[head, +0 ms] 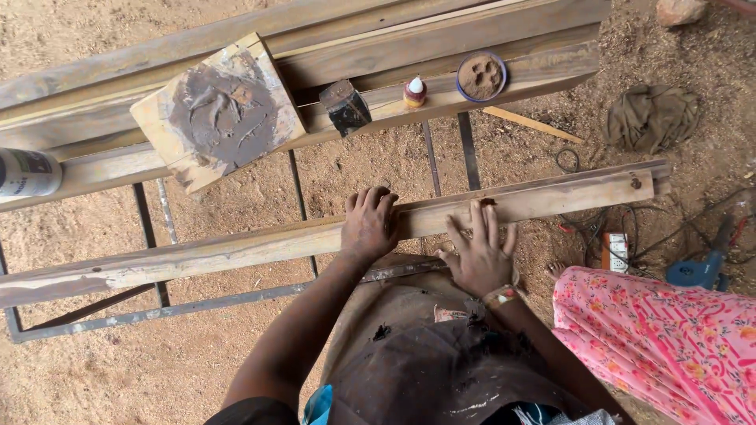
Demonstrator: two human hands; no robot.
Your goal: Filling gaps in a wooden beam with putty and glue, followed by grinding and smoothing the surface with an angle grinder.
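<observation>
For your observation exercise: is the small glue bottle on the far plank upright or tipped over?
Upright: the small glue bottle stands on its base on the far plank, white nozzle pointing up.

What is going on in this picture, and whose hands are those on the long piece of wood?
The picture comes from a camera worn on a person's head, looking down, so the hands belong to that person. There is no machine here. The left hand and the right hand both press flat on a long wooden plank, which lies across a metal frame above sandy ground covered in sawdust. Neither hand has a grip around anything.

Further away, on more stacked planks, sit a wooden block smeared with grey paste, a small dark block, a little glue bottle and a round lid filled with sawdust. At the right edge is someone else in pink flowered cloth, and a crumpled rag lies on the ground.
</observation>
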